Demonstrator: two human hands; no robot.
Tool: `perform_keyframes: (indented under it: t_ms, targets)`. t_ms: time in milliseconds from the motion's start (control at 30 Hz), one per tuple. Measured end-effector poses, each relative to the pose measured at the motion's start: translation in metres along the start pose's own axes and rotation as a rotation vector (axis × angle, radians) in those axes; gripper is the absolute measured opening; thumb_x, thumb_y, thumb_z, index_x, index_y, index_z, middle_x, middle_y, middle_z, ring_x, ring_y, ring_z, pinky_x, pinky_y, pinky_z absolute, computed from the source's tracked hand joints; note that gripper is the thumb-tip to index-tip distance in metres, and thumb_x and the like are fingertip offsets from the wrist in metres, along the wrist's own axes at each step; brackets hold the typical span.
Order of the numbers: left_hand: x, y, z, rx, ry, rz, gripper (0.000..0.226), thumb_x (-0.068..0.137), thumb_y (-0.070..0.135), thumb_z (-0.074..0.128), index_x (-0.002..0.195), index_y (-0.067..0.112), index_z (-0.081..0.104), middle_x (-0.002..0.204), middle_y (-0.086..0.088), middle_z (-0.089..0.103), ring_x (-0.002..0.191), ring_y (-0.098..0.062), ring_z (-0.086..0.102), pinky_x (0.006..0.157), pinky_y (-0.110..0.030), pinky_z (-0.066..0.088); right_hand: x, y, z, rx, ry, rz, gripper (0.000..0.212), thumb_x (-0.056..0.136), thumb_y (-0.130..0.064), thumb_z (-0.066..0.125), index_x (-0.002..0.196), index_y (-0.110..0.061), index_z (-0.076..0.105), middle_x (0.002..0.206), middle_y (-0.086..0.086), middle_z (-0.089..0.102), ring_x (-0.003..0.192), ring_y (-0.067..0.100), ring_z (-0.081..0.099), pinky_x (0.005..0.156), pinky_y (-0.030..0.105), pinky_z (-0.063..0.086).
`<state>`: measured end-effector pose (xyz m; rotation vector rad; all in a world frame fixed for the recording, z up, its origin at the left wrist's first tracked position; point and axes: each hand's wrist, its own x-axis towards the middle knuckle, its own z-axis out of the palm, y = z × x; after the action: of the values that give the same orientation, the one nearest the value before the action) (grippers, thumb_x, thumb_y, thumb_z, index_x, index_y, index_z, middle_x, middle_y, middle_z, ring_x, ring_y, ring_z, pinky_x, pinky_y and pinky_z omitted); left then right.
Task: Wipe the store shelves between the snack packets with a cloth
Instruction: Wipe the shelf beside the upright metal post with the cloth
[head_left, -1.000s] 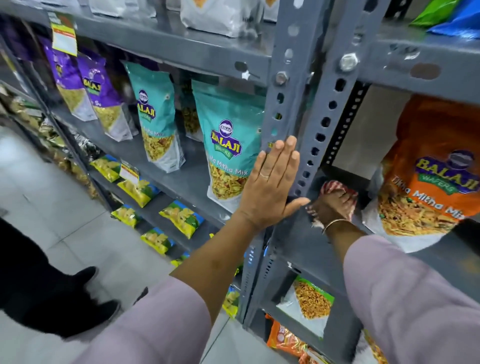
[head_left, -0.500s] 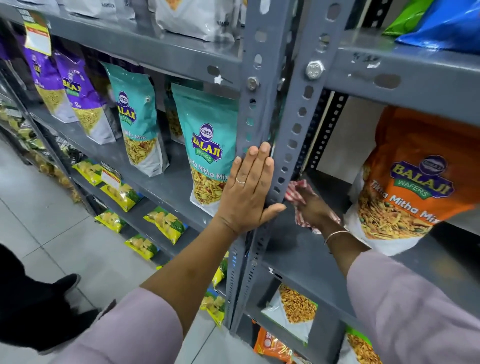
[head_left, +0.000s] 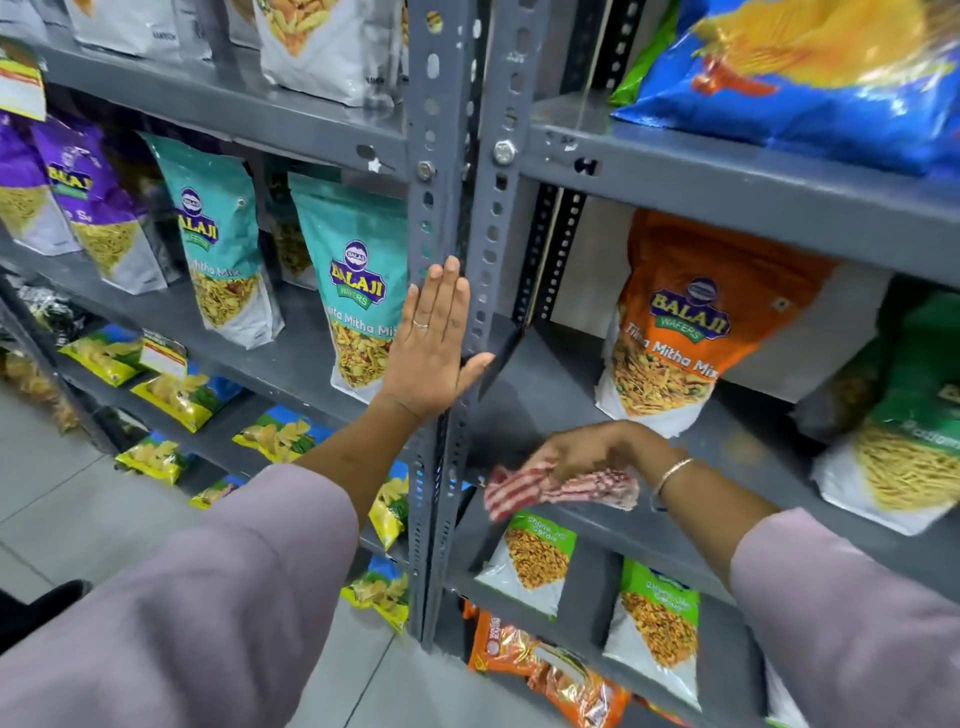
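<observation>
My right hand grips a red-and-white striped cloth at the front edge of the grey metal shelf, left of the orange Balaji snack packet. The cloth hangs partly over the shelf lip and looks blurred. My left hand lies flat, fingers together, against the perforated grey upright post, holding nothing. A teal Balaji packet stands just left of that hand. A green packet stands at the right of the same shelf.
Blue and white packets sit on the shelf above. Green-topped packets and orange ones fill the lower shelves. More teal and purple packets line the left bay. Tiled floor lies at lower left, with a dark shoe.
My right hand has dragged the cloth from deep on the shelf, beside the orange packet, forward to the shelf's front edge. My left hand stays flat on the post.
</observation>
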<state>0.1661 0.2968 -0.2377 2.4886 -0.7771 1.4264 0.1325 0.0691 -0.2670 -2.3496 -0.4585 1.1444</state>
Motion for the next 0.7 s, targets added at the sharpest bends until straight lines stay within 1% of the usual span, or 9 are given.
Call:
perform_keyframes:
  t_ms: [67, 100, 167, 267, 300, 367, 467, 567, 700]
  targets:
    - [0.0, 0.001, -0.001, 0.01, -0.013, -0.007, 0.074, 0.095, 0.055, 0.004, 0.141, 0.009, -0.03, 0.148, -0.005, -0.038, 0.139, -0.02, -0.026, 0.115, -0.035, -0.012, -0.017, -0.004, -0.011, 0.146, 0.083, -0.026, 0.046, 0.087, -0.008, 0.054, 0.132, 0.002, 0.051, 0.12, 0.009, 0.069, 0.106, 0.01, 0.068, 0.097, 0.029, 0.051]
    - [-0.001, 0.001, -0.002, 0.01, -0.018, -0.009, 0.074, 0.095, 0.055, 0.004, 0.141, 0.009, -0.03, 0.147, -0.005, -0.039, 0.139, -0.02, -0.026, 0.115, -0.035, -0.012, -0.02, -0.006, -0.015, 0.27, 0.208, -0.071, 0.044, 0.091, -0.005, 0.051, 0.135, -0.003, 0.05, 0.131, 0.006, 0.062, 0.118, 0.013, 0.062, 0.105, 0.029, 0.047]
    - [-0.001, 0.001, -0.002, 0.009, -0.023, -0.011, 0.074, 0.095, 0.056, 0.004, 0.141, 0.009, -0.03, 0.148, -0.005, -0.038, 0.139, -0.02, -0.026, 0.115, -0.035, -0.012, -0.012, -0.004, -0.008, 0.418, 0.535, -0.129, 0.046, 0.093, 0.012, 0.041, 0.135, -0.002, 0.05, 0.135, 0.002, 0.056, 0.121, 0.002, 0.057, 0.103, 0.013, 0.042]
    - [0.0, 0.002, -0.004, 0.017, -0.023, -0.003, 0.075, 0.095, 0.056, 0.006, 0.144, 0.008, -0.025, 0.153, -0.014, -0.022, 0.139, -0.019, -0.026, 0.115, -0.034, -0.011, 0.019, 0.007, 0.028, 0.301, 0.707, 0.062, 0.036, 0.084, 0.0, 0.064, 0.12, 0.004, 0.062, 0.121, 0.019, 0.066, 0.115, 0.027, 0.063, 0.102, 0.034, 0.047]
    - [0.001, 0.001, -0.004, 0.016, -0.022, -0.001, 0.075, 0.096, 0.055, 0.01, 0.147, 0.006, -0.017, 0.153, -0.02, -0.007, 0.139, -0.019, -0.026, 0.115, -0.034, -0.01, 0.027, 0.011, 0.04, 0.299, 0.703, 0.079, 0.04, 0.078, -0.006, 0.073, 0.116, 0.002, 0.065, 0.114, 0.016, 0.068, 0.109, 0.028, 0.066, 0.105, 0.037, 0.046]
    - [0.002, 0.003, -0.006, 0.015, -0.015, 0.0, 0.074, 0.096, 0.052, 0.022, 0.145, 0.001, 0.005, 0.147, -0.027, 0.017, 0.139, -0.019, -0.026, 0.115, -0.035, -0.008, 0.014, 0.004, 0.042, 0.254, 0.471, 0.124, 0.042, 0.087, -0.003, 0.062, 0.129, -0.003, 0.057, 0.117, 0.005, 0.061, 0.108, 0.02, 0.059, 0.102, 0.023, 0.044]
    - [0.003, 0.004, -0.009, 0.01, -0.022, -0.007, 0.072, 0.096, 0.052, 0.024, 0.141, -0.002, 0.013, 0.144, -0.031, 0.025, 0.138, -0.019, -0.027, 0.115, -0.035, -0.008, -0.023, -0.014, 0.026, 0.173, 0.028, 0.152, 0.034, 0.09, 0.002, 0.054, 0.124, 0.003, 0.054, 0.094, -0.002, 0.067, 0.08, 0.007, 0.063, 0.065, 0.006, 0.047]
    - [0.004, 0.003, -0.007, 0.032, -0.021, -0.021, 0.071, 0.096, 0.054, 0.018, 0.141, -0.001, 0.014, 0.145, -0.031, 0.027, 0.138, -0.019, -0.027, 0.114, -0.034, -0.01, -0.05, -0.009, 0.003, 0.384, -0.029, 0.05, 0.028, 0.096, 0.003, 0.044, 0.113, -0.015, 0.055, 0.081, -0.014, 0.075, 0.071, -0.002, 0.069, 0.067, 0.011, 0.055]
    - [0.002, 0.003, -0.004, 0.047, -0.001, -0.028, 0.075, 0.095, 0.055, 0.006, 0.145, -0.001, 0.004, 0.146, -0.027, 0.018, 0.138, -0.019, -0.027, 0.114, -0.034, -0.01, -0.038, -0.017, 0.0, 0.596, 0.72, 0.004, 0.039, 0.097, 0.005, 0.038, 0.132, -0.009, 0.051, 0.097, 0.008, 0.068, 0.068, 0.002, 0.07, 0.06, 0.004, 0.052]
